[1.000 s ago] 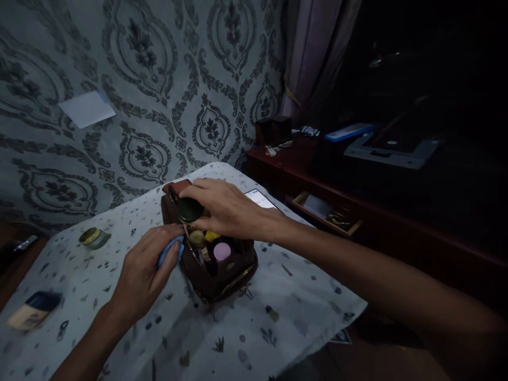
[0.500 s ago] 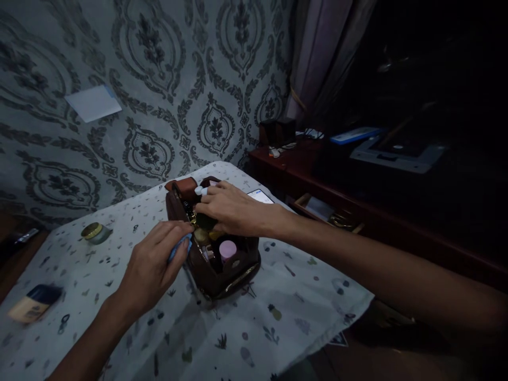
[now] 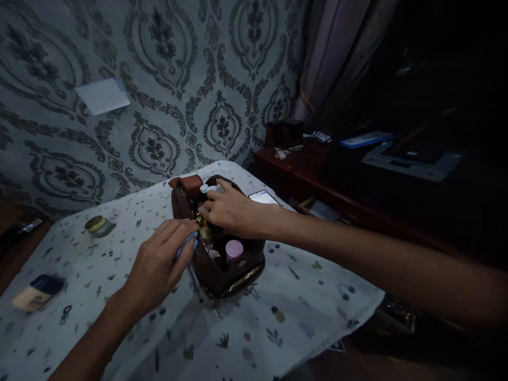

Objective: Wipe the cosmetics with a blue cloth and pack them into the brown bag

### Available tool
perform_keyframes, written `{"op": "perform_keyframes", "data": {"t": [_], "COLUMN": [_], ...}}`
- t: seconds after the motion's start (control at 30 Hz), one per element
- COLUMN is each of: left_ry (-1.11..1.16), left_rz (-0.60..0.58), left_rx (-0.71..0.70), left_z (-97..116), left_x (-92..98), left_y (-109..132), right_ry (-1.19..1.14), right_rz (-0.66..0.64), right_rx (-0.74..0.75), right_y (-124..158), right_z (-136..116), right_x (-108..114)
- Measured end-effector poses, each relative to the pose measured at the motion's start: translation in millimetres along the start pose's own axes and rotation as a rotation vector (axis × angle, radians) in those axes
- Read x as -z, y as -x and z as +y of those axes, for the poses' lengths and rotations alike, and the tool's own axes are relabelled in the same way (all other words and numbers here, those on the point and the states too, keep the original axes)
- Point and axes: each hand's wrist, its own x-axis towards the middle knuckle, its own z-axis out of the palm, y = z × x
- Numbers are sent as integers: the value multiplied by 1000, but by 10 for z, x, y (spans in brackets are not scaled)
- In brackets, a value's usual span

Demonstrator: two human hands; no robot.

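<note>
A: State the nearest item and its marking.
B: A bottle (image 3: 37, 292) with a dark cap and beige body, lying at the left of the patterned tablecloth (image 3: 242, 338). Dark print shows on the body; it is too blurred to read.
A: Left hand (image 3: 161, 259)?
B: Fingers closed on a crumpled blue cloth (image 3: 186, 245), at the left rim of the brown bag (image 3: 234, 279).
A: Bag position?
B: On the tablecloth, at centre, top open. A pink lid (image 3: 234, 249) shows in the near end. A small emblem sits on the near wall; not legible.
A: Right hand (image 3: 234, 210)?
B: Over the bag's far half, fingers bent down into the opening. Whether it grips anything cannot be told.
A: Beyond?
B: A jar (image 3: 98, 226) with a gold-toned lid, at left. A phone (image 3: 264, 198), right of the bag, screen lit; its text is too small to read. Farther, a reddish desk (image 3: 296, 168). On the wallpaper, a pale sheet (image 3: 103, 96) with a blue corner.
</note>
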Motion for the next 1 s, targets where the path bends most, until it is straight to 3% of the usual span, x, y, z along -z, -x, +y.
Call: {"op": "perform_keyframes", "data": {"t": [0.4,0.67,1.0], "left_ry": [39,38,31], "left_rz": [-18,0,2], "left_rx": [33,49,19], "left_z": [-13,-15,-8], "left_x": [-10,-23,-35], "left_y": [15,25,36], "right_ry": [-33,-15,35], "right_rz": [-162,-52,-127], "right_rx": [-27,-167,-172], "right_y": [-141,-201,-354], "right_z": [-52,-98,-137], "right_x": [178,60,2]}}
